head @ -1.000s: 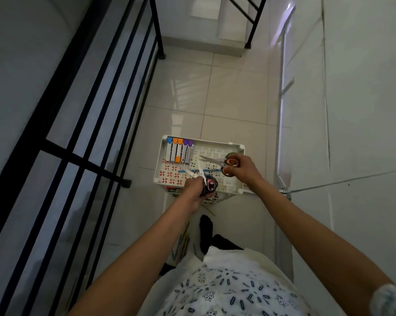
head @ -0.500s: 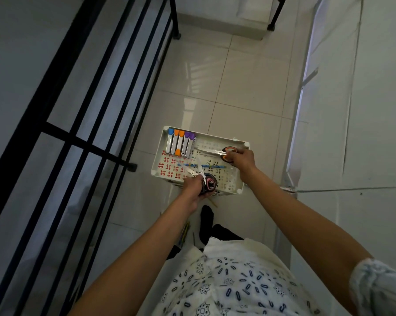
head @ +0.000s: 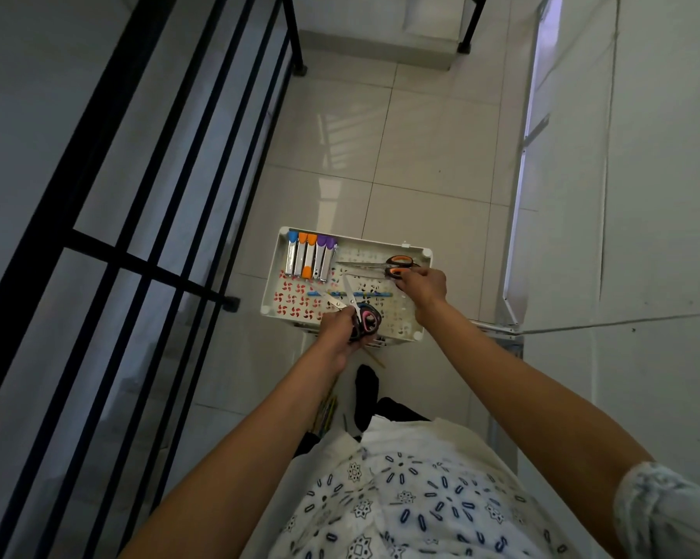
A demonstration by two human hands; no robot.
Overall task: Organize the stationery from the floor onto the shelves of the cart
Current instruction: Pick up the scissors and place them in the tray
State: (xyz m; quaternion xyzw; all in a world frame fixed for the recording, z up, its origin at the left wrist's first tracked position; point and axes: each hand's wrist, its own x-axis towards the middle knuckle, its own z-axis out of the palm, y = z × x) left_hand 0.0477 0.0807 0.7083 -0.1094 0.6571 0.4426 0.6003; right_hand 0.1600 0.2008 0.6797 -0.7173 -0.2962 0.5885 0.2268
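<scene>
A white cart (head: 274, 272) stands on the tiled floor, seen from above. Its top shelf holds a row of staplers (head: 310, 256) with blue, orange and purple ends at the far left, and a blue pen (head: 364, 294) lying across the middle. My left hand (head: 340, 330) grips pink-and-black scissors (head: 360, 312) by the handles over the shelf's near edge, blades pointing away. My right hand (head: 421, 286) holds the handle of orange-and-black scissors (head: 380, 265) that lie near the shelf's far right side, blades pointing left.
A black metal railing (head: 170, 219) runs along the left, with a foot (head: 231, 304) close to the cart. A white wall and door frame (head: 517, 236) stand on the right. Pencils (head: 327, 411) lie on the floor beside my black-socked foot (head: 366, 391).
My right hand has carried the orange scissors toward the shelf's far right side and lowered them there. My left hand stays near the front edge with the pink scissors. The view has tilted slightly.
</scene>
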